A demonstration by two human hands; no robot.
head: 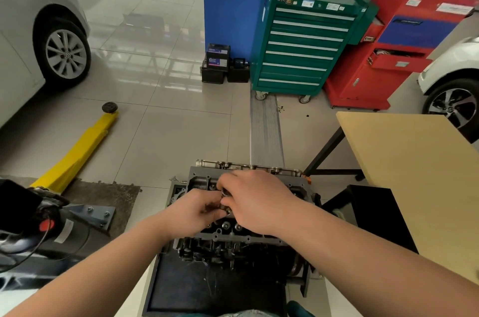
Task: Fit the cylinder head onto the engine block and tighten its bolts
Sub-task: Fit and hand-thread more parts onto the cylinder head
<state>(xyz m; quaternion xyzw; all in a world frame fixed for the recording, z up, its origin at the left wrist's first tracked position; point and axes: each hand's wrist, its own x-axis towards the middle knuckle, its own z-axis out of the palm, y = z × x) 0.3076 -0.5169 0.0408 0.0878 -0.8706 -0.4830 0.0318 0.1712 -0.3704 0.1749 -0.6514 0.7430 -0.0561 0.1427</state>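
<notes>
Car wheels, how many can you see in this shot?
2. One silver wheel on the grey car at far left, one dark wheel on the white car at far right. Others may be out of frame.

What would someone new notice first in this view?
Both hands, the left hand and right hand, meet low in the middle over the cylinder head, their fingers closed on a small metal part. Behind them stand a green tool cabinet and a red cabinet; a yellow lift arm stretches across the floor at left.

Dull grey cast-metal cylinder head, glossy tiled floor, matt pale wood-look table.
</notes>
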